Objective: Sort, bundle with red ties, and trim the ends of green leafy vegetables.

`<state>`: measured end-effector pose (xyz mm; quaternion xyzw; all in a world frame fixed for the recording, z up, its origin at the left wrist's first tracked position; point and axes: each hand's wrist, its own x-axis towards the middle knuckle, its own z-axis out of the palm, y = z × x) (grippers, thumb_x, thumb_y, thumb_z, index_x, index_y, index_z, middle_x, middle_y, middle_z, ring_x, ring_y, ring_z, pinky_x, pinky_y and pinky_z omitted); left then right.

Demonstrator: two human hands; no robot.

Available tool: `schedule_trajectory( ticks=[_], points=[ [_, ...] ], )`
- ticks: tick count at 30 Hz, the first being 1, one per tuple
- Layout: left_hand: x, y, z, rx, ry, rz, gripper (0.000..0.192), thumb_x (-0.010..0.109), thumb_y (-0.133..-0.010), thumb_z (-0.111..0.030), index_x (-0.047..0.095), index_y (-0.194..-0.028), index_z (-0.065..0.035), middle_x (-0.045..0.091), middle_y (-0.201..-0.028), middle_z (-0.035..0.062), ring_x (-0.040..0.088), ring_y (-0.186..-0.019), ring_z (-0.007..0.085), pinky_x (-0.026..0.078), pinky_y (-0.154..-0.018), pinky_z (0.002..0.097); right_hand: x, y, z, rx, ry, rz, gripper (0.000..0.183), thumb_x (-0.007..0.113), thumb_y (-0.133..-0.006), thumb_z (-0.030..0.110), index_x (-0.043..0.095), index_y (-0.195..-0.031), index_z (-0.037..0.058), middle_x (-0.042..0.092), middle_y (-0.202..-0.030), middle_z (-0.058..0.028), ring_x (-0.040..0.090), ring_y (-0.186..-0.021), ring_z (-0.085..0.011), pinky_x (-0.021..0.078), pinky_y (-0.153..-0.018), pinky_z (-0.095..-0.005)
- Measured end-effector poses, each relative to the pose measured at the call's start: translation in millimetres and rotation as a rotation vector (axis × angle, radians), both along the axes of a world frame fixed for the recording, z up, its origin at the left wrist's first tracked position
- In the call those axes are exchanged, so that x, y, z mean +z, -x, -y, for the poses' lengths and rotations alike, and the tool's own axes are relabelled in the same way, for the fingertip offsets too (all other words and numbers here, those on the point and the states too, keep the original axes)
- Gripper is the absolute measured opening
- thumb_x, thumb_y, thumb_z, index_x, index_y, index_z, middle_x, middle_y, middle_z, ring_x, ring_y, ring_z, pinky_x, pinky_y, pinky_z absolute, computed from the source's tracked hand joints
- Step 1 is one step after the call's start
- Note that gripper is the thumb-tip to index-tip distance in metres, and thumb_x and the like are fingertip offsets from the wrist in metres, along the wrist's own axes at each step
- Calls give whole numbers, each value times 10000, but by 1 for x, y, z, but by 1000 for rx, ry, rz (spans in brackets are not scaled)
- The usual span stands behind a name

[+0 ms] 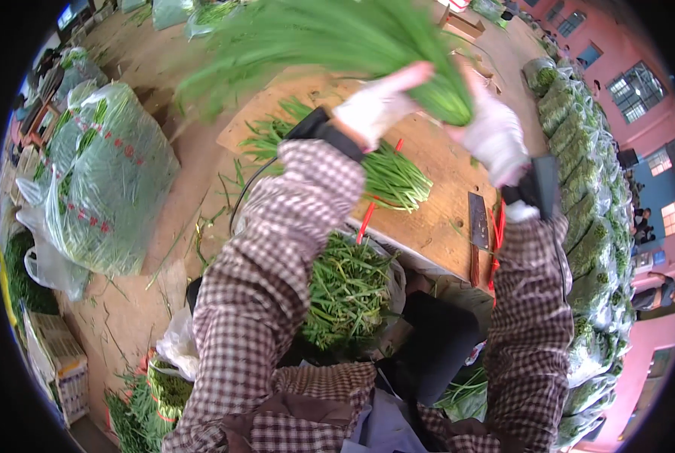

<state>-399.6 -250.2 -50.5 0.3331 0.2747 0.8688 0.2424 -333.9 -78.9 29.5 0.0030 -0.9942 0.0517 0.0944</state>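
Observation:
My left hand (pixel 377 102), in a white glove with bare fingertips, grips a large bunch of long green leafy stalks (pixel 337 39) near its cut end. The leaves fan up and to the left, blurred. My gloved right hand (pixel 490 124) is at the bunch's right side, its fingers against the stalk ends. Below them a smaller bunch of green stalks (pixel 397 175) lies on a wooden board (pixel 428 232), across a red strip. A cleaver with a wooden handle (pixel 477 226) and more red strips (pixel 498 238) lie at the board's right edge.
A bag of leafy trimmings (pixel 348 294) stands below the board. A big filled plastic bag (pixel 111 181) is at left, above a crate (pixel 60 362). Bundled greens (pixel 167 390) stand at lower left. Rows of bagged greens (pixel 586 226) line the right, with people (pixel 657 291) beyond.

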Motion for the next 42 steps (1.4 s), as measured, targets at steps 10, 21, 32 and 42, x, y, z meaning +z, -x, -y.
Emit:
schedule_trajectory(
  ticks=[10,21,32,42],
  points=[
    [-182,53,86,319,-23,924,559,672,-832,-386,511,-1280,-93,528,-1304,100,483,-1181,299,329,-1058,469,-170,39,-14,62,-109,632,931,723,-717,187,162,-1458,243,615,-981,-205,641,-864,-329,522,-713,-424],
    [-131,-10,11,1084,1217,-1199,991,841,-587,-398,345,-1380,-70,459,-1329,179,389,-1260,336,232,-1114,472,-200,43,-17,22,-147,687,859,678,-754,152,192,-1457,232,602,-1121,-174,633,-981,-332,529,-772,-431],
    [-163,36,-50,308,1615,-1502,1002,818,-554,-482,345,-1364,-129,421,-1348,156,311,-1334,292,135,-1141,469,-214,-37,-133,-262,1435,-405,369,515,-965,220,534,-1269,12,611,-1193,-77,558,-1087,-148,414,-961,-283],
    [-165,38,-57,282,1765,-1546,1067,810,-560,-502,283,-1412,-133,390,-1387,147,280,-1354,297,129,-1141,472,-309,-11,-51,-387,1751,-637,544,429,-995,304,303,-1428,1,365,-1453,-137,340,-1339,-191,262,-1096,-289]
  ],
)
